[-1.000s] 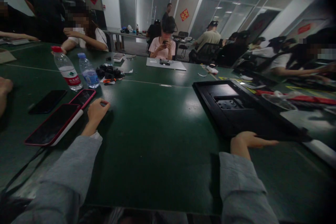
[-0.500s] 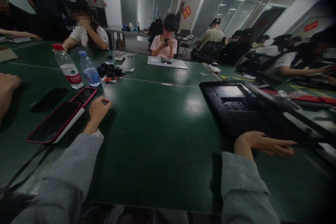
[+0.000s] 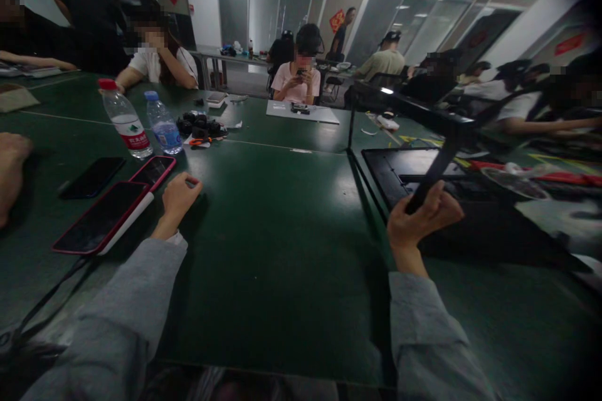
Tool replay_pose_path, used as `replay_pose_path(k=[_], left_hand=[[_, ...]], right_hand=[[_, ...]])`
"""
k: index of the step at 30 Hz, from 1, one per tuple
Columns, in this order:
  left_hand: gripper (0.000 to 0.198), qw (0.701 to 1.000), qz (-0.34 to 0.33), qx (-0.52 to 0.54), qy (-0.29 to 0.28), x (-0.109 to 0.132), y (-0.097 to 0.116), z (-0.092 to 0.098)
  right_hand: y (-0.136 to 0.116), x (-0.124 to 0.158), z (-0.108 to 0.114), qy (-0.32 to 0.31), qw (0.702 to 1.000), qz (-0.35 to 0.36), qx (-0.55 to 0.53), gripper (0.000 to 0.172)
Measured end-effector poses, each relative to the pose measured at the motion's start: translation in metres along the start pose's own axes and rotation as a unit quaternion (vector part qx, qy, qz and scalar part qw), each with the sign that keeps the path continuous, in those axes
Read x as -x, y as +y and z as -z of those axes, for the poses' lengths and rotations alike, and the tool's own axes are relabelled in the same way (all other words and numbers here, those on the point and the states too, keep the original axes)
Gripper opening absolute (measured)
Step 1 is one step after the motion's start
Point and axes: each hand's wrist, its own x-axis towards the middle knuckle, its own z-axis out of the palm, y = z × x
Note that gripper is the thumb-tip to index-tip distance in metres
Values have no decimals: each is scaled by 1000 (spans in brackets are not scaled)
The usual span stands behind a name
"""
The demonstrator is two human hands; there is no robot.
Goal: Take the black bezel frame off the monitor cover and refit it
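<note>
My right hand is closed around one bar of a thin black rectangular frame, which stands tilted up off the table at the right. Behind and below that frame lies a flat black panel, perhaps the back of a screen, with a lighter plate near its far edge. On the left, my left hand rests on the table with its fingers curled in; whether anything is inside them is hidden. Close to it are a phone with a pink rim and a larger red-rimmed phone on a white block.
Two water bottles, one red-capped and one blue-capped, stand beyond the phones. Black parts and orange-handled scissors lie near them. Another person's hand rests at the left edge. Several people sit around the green table.
My right hand has turned and moved left, gripping the black frame and raising it from the panel. My left hand has stayed in place.
</note>
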Motion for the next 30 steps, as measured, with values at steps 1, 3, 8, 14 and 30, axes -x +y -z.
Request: replay_pose_path(k=[1, 3, 8, 14, 30], left_hand=[[21, 1000, -1, 1, 3, -1, -1, -1], [20, 1000, -9, 12, 8, -3, -3, -3], [40, 989, -79, 124, 14, -9, -5, -13], [68, 961, -63, 268, -25, -5, 9, -19], [31, 969, 20, 234, -78, -4, 6, -19]], right_hand=[[-7, 2, -3, 30, 999, 4, 10, 81], [-19, 7, -6, 73, 997, 16, 17, 80], [-40, 13, -9, 110, 993, 32, -2, 78], [-33, 11, -28, 7, 995, 6, -98, 76], [58, 13, -93, -221, 951, -62, -205, 60]])
